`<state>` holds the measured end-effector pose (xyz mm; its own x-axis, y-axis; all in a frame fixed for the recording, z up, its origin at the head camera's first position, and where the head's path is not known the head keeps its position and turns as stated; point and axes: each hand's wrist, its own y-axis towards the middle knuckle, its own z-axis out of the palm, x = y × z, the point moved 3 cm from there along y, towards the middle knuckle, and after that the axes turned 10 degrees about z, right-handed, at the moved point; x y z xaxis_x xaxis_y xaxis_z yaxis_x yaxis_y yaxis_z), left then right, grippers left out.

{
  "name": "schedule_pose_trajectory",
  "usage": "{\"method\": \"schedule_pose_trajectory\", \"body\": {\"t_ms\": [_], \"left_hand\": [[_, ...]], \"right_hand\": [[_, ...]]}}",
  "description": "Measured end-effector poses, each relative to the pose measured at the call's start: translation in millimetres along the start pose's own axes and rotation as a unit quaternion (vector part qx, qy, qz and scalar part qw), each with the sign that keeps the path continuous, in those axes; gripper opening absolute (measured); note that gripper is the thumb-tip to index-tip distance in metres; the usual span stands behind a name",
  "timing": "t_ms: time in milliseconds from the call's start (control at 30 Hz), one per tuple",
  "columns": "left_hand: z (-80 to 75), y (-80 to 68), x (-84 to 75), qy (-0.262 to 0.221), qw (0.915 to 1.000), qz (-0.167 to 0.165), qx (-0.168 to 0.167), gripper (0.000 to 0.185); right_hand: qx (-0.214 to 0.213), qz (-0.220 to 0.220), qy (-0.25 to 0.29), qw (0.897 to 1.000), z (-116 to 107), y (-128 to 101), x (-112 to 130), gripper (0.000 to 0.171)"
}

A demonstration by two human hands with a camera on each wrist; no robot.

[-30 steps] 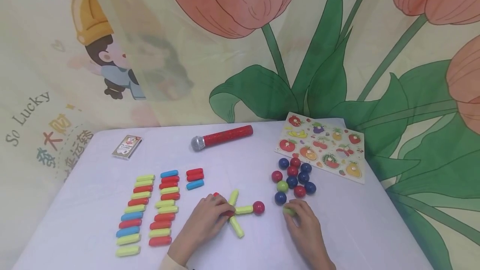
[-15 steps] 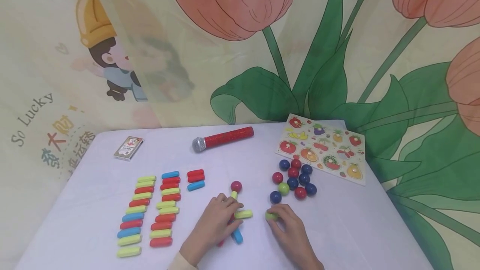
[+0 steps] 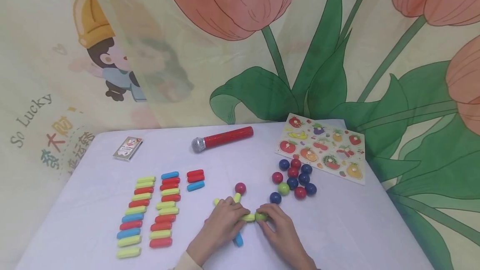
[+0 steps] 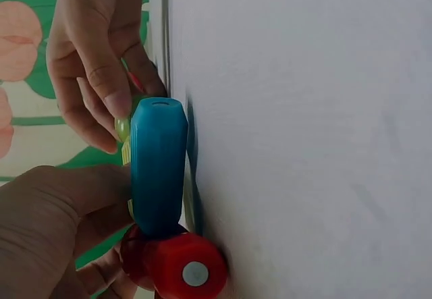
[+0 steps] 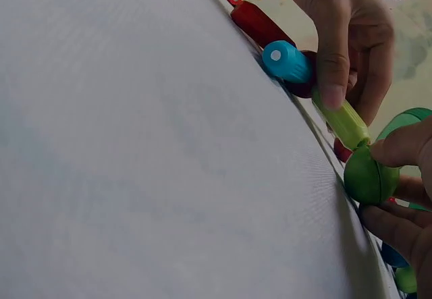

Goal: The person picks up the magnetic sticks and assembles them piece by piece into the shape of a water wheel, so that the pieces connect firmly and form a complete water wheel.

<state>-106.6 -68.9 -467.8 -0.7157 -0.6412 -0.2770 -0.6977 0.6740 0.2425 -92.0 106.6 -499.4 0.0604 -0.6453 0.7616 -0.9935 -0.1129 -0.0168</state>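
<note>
Several sticks fan out around a hub hidden under my left hand (image 3: pixel 224 222). Its thumb and fingers pinch a yellow-green stick (image 5: pixel 343 122) pointing right. My right hand (image 3: pixel 280 229) holds a green ball (image 5: pixel 370 175) against that stick's free end. A blue stick (image 4: pixel 159 167) sticks out toward the near side, and a red stick (image 5: pixel 263 24) shows beyond it in the right wrist view. On the far side, a yellow-green stick (image 3: pixel 237 197) meets a red ball (image 3: pixel 240 188). Another yellow-green tip (image 3: pixel 216 201) shows behind the left hand.
Rows of red, blue and yellow-green sticks (image 3: pixel 163 218) lie at left. Beyond the right hand sits a cluster of blue, red and green balls (image 3: pixel 292 183), beside a fruit puzzle board (image 3: pixel 320 147). A red microphone (image 3: pixel 225 138) and a card box (image 3: pixel 128 148) lie farther back.
The stick assembly has turned counterclockwise, its red ball going from the right to the far side. My right hand has brought the green ball leftward to the yellow-green stick's end.
</note>
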Motion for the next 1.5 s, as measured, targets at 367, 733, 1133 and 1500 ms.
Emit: {"method": "schedule_pose_trajectory", "body": {"t_ms": [367, 733, 1133, 1500], "left_hand": [[-12.7, -19.3, 13.7, -0.045, 0.9964, -0.071, -0.007, 0.025], [-22.9, -28.6, 22.1, -0.049, 0.9940, -0.092, 0.034, 0.030], [-19.1, -19.5, 19.1, 0.033, 0.9925, -0.115, 0.022, 0.040], [-2.3, 0.2, 7.4, -0.072, 0.9969, -0.031, 0.007, 0.033]], "right_hand": [[-0.153, -0.058, -0.024, 0.986, -15, 2, -3, 0.038], [-0.081, 0.013, -0.111, 0.990, -16, 14, -10, 0.032], [-0.076, 0.058, -0.034, 0.995, -19, 15, -14, 0.037], [-0.039, 0.036, 0.070, 0.996, -14, 15, -15, 0.037]]}}
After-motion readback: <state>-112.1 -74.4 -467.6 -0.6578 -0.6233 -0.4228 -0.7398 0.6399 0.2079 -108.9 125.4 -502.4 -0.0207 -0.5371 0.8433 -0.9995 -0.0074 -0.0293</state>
